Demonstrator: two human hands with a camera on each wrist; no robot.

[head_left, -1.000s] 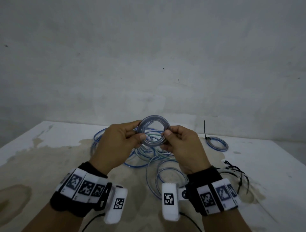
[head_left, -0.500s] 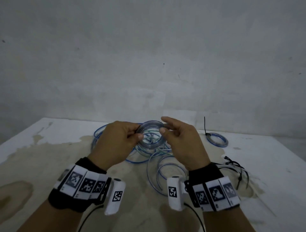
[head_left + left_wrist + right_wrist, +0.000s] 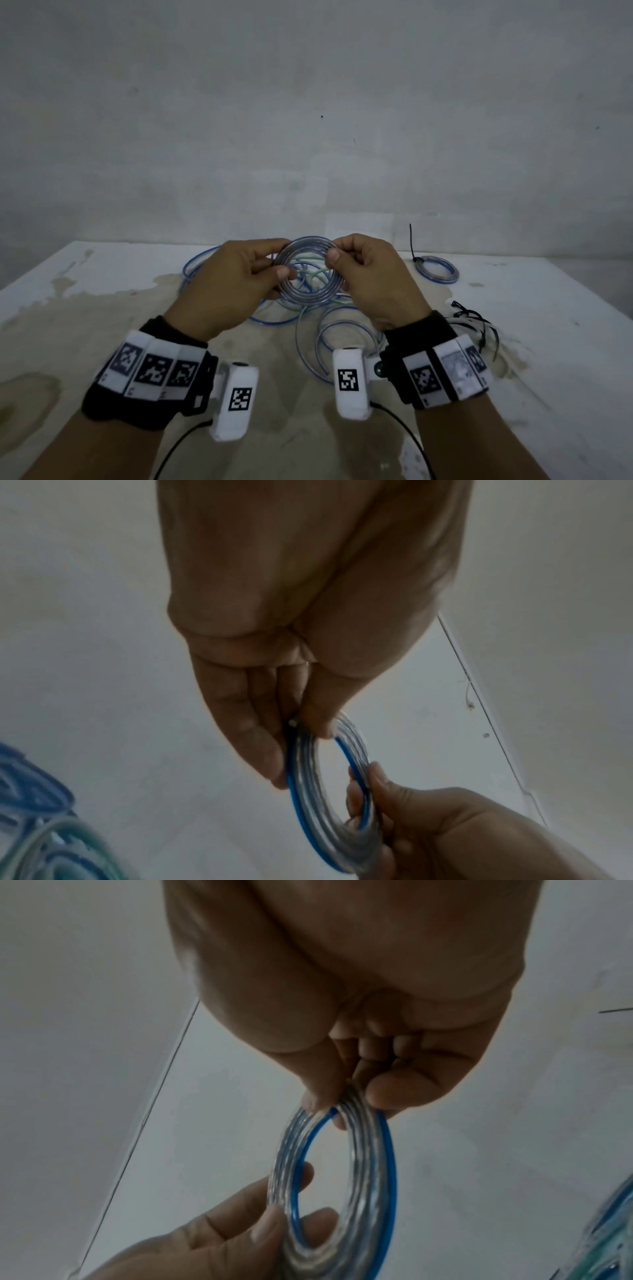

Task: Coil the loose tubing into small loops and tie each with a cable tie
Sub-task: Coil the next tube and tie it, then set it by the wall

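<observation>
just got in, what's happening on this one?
A person is coiling tubing. The left hand and right hand each pinch a side of a small coil, held above the table; it has no tie on it yet. More loose tubing lies under the hands. One tied coil sits at far right, and spare cable ties lie by the right wrist.

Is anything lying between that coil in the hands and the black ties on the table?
Nothing visible blocks it. Both hands, left hand and right hand, pinch the coil above the table. The cable ties lie beside the right wrist; only bare tabletop shows around them.
</observation>
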